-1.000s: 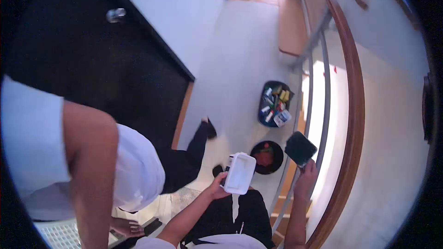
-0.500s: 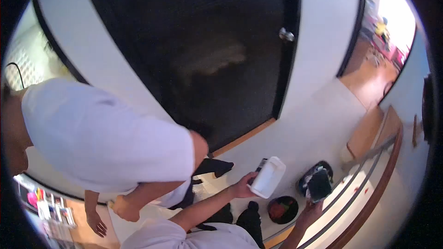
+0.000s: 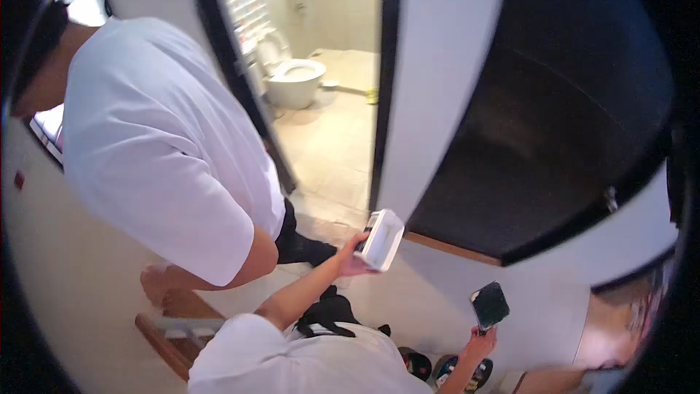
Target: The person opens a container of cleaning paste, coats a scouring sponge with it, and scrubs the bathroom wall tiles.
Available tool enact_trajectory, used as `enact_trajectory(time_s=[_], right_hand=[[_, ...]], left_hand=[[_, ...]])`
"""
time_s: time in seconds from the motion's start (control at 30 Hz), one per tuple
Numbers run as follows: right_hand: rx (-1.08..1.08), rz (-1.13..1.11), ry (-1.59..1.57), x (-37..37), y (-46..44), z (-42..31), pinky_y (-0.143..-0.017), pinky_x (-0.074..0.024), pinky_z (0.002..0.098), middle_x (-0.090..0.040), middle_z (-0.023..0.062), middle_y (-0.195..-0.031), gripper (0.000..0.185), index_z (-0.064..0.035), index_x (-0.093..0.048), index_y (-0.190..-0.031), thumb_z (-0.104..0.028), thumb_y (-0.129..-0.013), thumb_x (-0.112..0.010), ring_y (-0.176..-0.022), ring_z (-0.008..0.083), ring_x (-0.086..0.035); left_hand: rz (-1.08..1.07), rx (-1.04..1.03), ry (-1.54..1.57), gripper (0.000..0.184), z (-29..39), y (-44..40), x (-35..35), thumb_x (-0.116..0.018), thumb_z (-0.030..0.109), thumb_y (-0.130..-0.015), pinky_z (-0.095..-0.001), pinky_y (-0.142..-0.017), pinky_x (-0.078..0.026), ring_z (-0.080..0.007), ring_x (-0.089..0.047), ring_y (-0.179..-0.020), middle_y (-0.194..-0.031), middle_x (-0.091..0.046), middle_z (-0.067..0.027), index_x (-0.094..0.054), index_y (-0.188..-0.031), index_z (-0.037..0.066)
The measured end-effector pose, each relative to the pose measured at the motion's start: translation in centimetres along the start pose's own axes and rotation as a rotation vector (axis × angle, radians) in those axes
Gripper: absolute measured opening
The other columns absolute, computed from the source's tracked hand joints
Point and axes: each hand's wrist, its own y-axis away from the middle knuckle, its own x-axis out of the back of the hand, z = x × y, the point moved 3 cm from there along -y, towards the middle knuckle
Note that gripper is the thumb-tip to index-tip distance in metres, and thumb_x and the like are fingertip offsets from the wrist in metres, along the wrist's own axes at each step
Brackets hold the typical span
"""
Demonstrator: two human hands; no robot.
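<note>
My left hand (image 3: 351,258) is closed around the side of a white rectangular plastic container (image 3: 386,242), its open top facing up and to the right. A dark patch shows on the container's side by my fingers. Out to the right, my right hand (image 3: 480,341) grips a dark square pad (image 3: 491,305) by a short handle. The pad has a pale edge on its left side; its exact kind is unclear. Below that hand, two dark round bins (image 3: 415,362) sit on the floor, partly hidden by my arm and shirt.
Another person in a white T-shirt (image 3: 157,146) stands close on my left. Ahead, an open doorway leads to a bathroom with a toilet (image 3: 297,82). A black door (image 3: 547,117) is at the right. A wooden rail (image 3: 162,349) stands at lower left.
My view has swung left, bringing the bathroom into sight and shifting the black door right. The dark pad is now apart from the bins. Both hands keep their holds.
</note>
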Motion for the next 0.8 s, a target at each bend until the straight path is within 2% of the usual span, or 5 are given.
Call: enact_trajectory(time_s=[0.1,0.2,0.53,0.67,0.8], right_hand=[[-0.01,-0.073,0.168,-1.1,-0.1,-3.9,-0.067,-0.0397,0.03,-0.053,0.0027,-0.087,0.023,-0.0044,-0.056,-0.099,-0.024,-0.089,-0.051,-0.077,0.0142,-0.047],[-0.006,-0.225,0.418,-6.6,0.3,-4.4,-0.069,-0.0388,0.028,-0.051,0.0017,-0.086,0.021,-0.0066,-0.055,-0.101,-0.024,-0.09,-0.048,-0.076,0.0133,-0.045],[-0.201,-0.515,0.489,-21.4,3.6,-4.5,-0.068,-0.0419,0.0286,-0.057,0.0017,-0.092,0.022,-0.0071,-0.057,-0.104,-0.022,-0.092,-0.047,-0.077,0.0113,-0.051],[-0.217,-0.558,0.456,-28.9,0.8,1.6,-0.068,-0.0439,0.0273,-0.059,0.0016,-0.098,0.024,-0.0069,-0.057,-0.109,-0.02,-0.092,-0.045,-0.083,0.0122,-0.054],[-0.269,-0.616,0.403,-41.6,-6.2,9.0,-0.068,-0.0456,0.0265,-0.06,0.0035,-0.099,0.023,-0.005,-0.058,-0.106,-0.019,-0.092,-0.046,-0.084,0.0129,-0.056]], left_hand=[[0.157,-0.091,0.073,0.067,-0.4,0.8,1.4,-0.055,0.061,-0.072,-0.0501,-0.097,-0.034,-0.0281,-0.048,-0.112,-0.125,-0.052,-0.0069,-0.051,-0.126,0.02],[0.542,-0.235,0.168,0.069,1.2,1.1,2.1,-0.06,0.065,-0.064,-0.0505,-0.095,-0.035,-0.0288,-0.048,-0.106,-0.115,-0.056,-0.0078,-0.057,-0.116,0.019],[0.837,-0.368,0.633,0.073,-1.6,5.3,4.6,-0.061,0.065,-0.064,-0.0518,-0.09,-0.037,-0.0287,-0.05,-0.107,-0.116,-0.056,-0.0067,-0.056,-0.118,0.017],[0.643,-0.338,0.539,0.066,1.5,3.5,9.0,-0.058,0.064,-0.068,-0.0489,-0.086,-0.041,-0.0279,-0.052,-0.104,-0.116,-0.058,-0.0058,-0.057,-0.117,0.019],[0.881,-0.17,0.179,0.064,11.6,2.6,12.3,-0.059,0.065,-0.068,-0.045,-0.08,-0.045,-0.0242,-0.055,-0.098,-0.11,-0.06,-0.0054,-0.06,-0.113,0.019]])
